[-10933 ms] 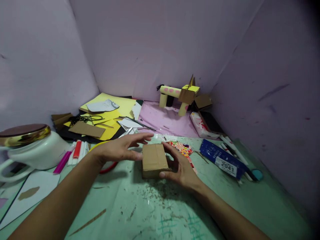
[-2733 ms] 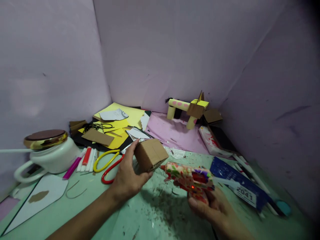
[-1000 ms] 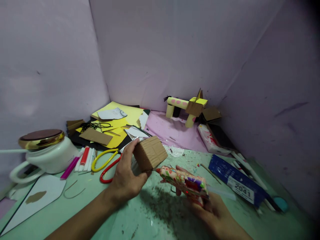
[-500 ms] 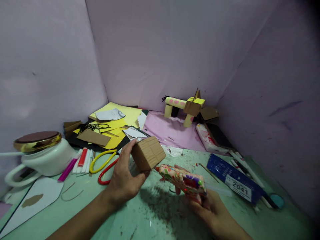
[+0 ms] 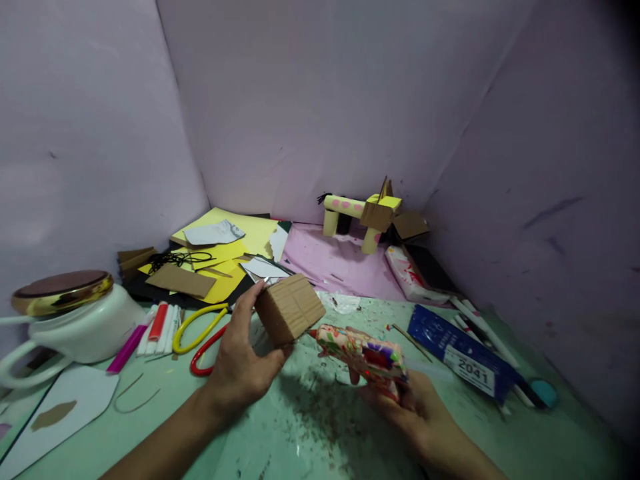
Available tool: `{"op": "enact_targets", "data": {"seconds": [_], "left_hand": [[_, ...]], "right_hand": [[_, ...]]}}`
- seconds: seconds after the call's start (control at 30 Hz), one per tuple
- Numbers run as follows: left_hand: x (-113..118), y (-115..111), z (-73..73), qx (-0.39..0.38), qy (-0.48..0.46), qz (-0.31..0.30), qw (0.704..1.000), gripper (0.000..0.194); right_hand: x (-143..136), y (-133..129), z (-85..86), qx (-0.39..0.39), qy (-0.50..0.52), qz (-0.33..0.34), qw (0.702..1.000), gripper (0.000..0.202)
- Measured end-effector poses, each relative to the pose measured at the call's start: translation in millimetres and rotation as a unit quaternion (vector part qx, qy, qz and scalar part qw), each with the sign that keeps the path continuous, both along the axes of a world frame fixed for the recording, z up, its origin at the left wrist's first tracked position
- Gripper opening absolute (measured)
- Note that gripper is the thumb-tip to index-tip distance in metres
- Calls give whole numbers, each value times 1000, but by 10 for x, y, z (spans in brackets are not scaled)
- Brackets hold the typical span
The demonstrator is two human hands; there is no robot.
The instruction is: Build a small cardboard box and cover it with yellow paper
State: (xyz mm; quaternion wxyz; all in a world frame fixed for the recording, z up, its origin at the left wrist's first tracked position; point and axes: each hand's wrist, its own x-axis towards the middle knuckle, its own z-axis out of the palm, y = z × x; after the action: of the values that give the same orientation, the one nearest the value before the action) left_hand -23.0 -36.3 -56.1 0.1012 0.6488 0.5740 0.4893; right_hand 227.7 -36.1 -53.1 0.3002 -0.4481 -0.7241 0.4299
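A small brown cardboard box [image 5: 291, 310] is held tilted above the table by my left hand [image 5: 243, 363], fingers at its far side and thumb at its lower edge. My right hand [image 5: 405, 407] grips a hot glue gun [image 5: 363, 357] with a colourful patterned body and a small red light. Its nozzle points left, at the box's lower right edge; whether it touches cannot be made out. A clear glue stick [image 5: 430, 369] sticks out of the gun's rear. Scissors with yellow and red handles [image 5: 203, 328] lie beside my left hand.
At the back stands a yellow paper-and-cardboard animal figure [image 5: 357, 210] on pink cloth [image 5: 325, 257]. Left are yellow sheets [image 5: 260, 223], markers [image 5: 160, 327] and a white lidded mug [image 5: 90, 327]. A blue packet [image 5: 450, 340] marked 2041 lies right, by several pens [image 5: 487, 333].
The camera view has shifted slightly, so the whole scene sits a little further left. Both hands keep their holds, and the nozzle stays close to the box's lower edge.
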Motion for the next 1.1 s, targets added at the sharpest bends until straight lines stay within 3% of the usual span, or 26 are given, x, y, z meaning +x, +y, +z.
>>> {"op": "enact_targets", "data": {"seconds": [0.37, 1.1], "left_hand": [[-14, 2, -26, -28, -26, 6, 999, 83], [-30, -5, -46, -34, -67, -8, 997, 84]], "right_hand": [[14, 32, 62, -46, 24, 23, 998, 19], [22, 74, 88, -30, 24, -17, 999, 21]]}}
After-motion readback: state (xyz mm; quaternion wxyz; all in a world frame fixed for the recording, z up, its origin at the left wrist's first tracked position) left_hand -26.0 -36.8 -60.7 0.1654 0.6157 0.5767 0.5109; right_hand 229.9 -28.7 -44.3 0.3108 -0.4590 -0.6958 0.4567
